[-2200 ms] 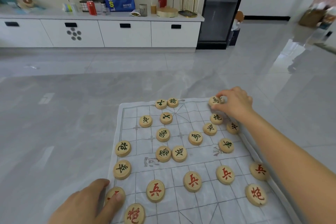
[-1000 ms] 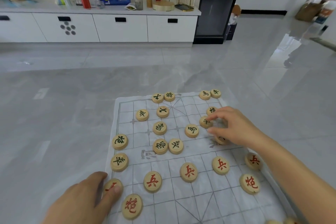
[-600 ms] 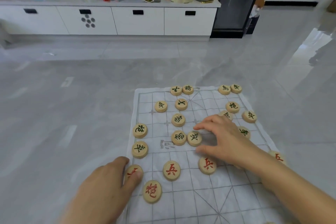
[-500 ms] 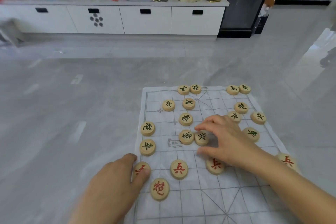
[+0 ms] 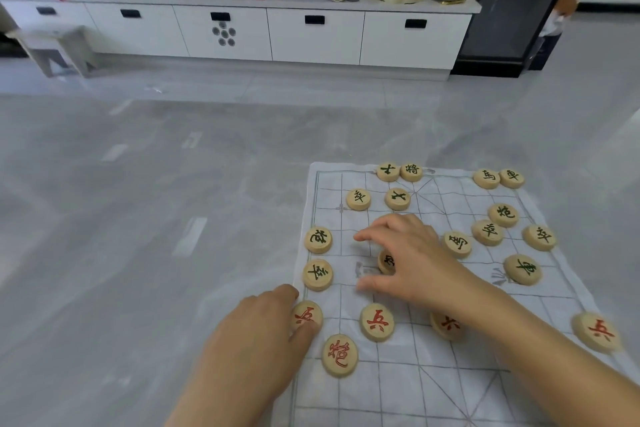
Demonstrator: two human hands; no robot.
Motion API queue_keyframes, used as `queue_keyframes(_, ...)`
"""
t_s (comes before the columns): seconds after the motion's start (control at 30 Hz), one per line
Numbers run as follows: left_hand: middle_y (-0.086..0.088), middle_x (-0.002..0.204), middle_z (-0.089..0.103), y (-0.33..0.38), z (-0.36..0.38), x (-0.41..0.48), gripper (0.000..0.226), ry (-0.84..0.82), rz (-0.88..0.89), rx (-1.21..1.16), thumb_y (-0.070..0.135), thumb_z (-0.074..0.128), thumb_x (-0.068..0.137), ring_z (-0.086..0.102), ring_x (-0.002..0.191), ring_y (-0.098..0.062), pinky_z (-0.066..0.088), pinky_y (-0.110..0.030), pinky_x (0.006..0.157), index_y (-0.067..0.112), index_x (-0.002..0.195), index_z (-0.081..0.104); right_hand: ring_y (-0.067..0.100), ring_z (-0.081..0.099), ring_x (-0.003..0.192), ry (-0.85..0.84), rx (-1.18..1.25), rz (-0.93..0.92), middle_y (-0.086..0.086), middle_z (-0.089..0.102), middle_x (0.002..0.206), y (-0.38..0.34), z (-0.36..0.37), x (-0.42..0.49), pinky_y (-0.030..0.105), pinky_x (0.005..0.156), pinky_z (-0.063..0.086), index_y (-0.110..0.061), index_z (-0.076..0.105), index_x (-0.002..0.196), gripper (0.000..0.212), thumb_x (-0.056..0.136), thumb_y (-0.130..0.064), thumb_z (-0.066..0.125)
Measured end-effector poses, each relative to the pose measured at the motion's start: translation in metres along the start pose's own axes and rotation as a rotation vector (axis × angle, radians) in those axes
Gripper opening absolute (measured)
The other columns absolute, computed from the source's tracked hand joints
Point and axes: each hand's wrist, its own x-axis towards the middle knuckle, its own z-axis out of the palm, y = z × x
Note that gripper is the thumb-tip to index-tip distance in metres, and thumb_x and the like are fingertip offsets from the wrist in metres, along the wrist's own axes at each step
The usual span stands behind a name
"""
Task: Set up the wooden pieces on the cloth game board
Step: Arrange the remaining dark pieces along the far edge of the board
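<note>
The white cloth game board (image 5: 450, 374) lies on the grey floor with round wooden pieces scattered over it. Green-lettered pieces such as one at the far edge (image 5: 411, 172) fill the far half; red-lettered ones like the soldier piece (image 5: 376, 322) lie near me. My right hand (image 5: 412, 263) arches over the board's middle, fingers curled around a tilted green-lettered piece (image 5: 386, 262), and hides neighbouring pieces. My left hand (image 5: 249, 347) rests flat at the cloth's left edge, its thumb pressing on a red-lettered piece (image 5: 304, 314).
A long white cabinet (image 5: 311, 38) with a blue bag, cans and jars on top runs along the far wall. A black glass-fronted cabinet (image 5: 519, 3) stands at its right end. A grey stool (image 5: 59, 48) is at far left. Grey floor tiles surround the cloth.
My right hand came back from the far right corner to the board's middle and closed over the green-lettered pieces there. My view shifted left. My left hand stayed on the red piece.
</note>
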Motion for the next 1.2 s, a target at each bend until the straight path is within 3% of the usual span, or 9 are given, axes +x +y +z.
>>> queue_keyframes(0.3, 0.011, 0.111, 0.059, -0.001, 0.002, 0.001, 0.040, 0.005, 0.022, -0.010, 0.056, 0.039, 0.089, 0.053, 0.098, -0.011, 0.045, -0.024, 0.082, 0.028, 0.115, 0.046, 0.010, 0.034, 0.117, 0.140, 0.113, 0.299, -0.015, 0.042, 0.119, 0.066, -0.030, -0.032, 0.033, 0.099, 0.033, -0.038, 0.050, 0.122, 0.062, 0.066, -0.053, 0.073)
queue_keyframes(0.4, 0.012, 0.110, 0.058, -0.002, 0.001, 0.000, 0.038, 0.018, 0.033, -0.021, 0.056, 0.038, 0.089, 0.051, 0.095, -0.009, 0.044, -0.022, 0.082, 0.031, 0.116, 0.045, 0.012, 0.038, 0.115, 0.191, 0.143, 0.348, -0.015, 0.045, 0.115, 0.083, -0.036, -0.047, 0.031, 0.095, 0.036, -0.037, 0.052, 0.119, 0.060, 0.065, -0.052, 0.074)
queue_keyframes(0.57, 0.013, 0.107, 0.057, 0.000, 0.001, 0.002, 0.041, 0.017, 0.032, -0.006, 0.057, 0.040, 0.088, 0.051, 0.096, -0.009, 0.044, -0.022, 0.083, 0.035, 0.122, 0.041, 0.014, 0.035, 0.123, 0.224, 0.150, 0.430, -0.012, 0.047, 0.125, 0.101, -0.039, -0.076, 0.039, 0.104, 0.033, -0.035, 0.055, 0.119, 0.056, 0.068, -0.045, 0.075)
queue_keyframes(0.7, 0.015, 0.101, 0.053, 0.001, 0.002, 0.003, 0.042, 0.020, 0.040, -0.006, 0.057, 0.041, 0.087, 0.049, 0.093, -0.008, 0.042, -0.020, 0.081, 0.035, 0.123, 0.041, 0.014, 0.039, 0.118, 0.233, 0.143, 0.438, -0.015, 0.046, 0.116, 0.111, -0.045, -0.088, 0.039, 0.100, 0.035, -0.042, 0.054, 0.111, 0.050, 0.066, -0.048, 0.075)
queue_keyframes(0.87, 0.016, 0.121, 0.053, 0.002, 0.000, 0.005, 0.050, -0.024, 0.013, 0.025, 0.057, 0.046, 0.086, 0.051, 0.111, -0.007, 0.041, -0.019, 0.087, 0.036, 0.130, 0.036, 0.017, 0.042, 0.115, 0.301, 0.130, 0.521, -0.011, 0.049, 0.114, 0.124, -0.056, -0.092, 0.039, 0.098, 0.037, -0.035, 0.057, 0.114, 0.043, 0.074, -0.040, 0.072)
queue_keyframes(1.2, 0.015, 0.126, 0.051, -0.001, 0.004, 0.010, 0.052, -0.053, 0.014, 0.060, 0.056, 0.049, 0.085, 0.051, 0.114, -0.007, 0.040, -0.019, 0.089, 0.037, 0.131, 0.034, 0.013, 0.049, 0.098, 0.365, 0.174, 0.669, -0.007, 0.056, 0.107, 0.154, -0.059, -0.128, 0.030, 0.080, 0.036, -0.030, 0.059, 0.113, 0.035, 0.080, -0.033, 0.069)
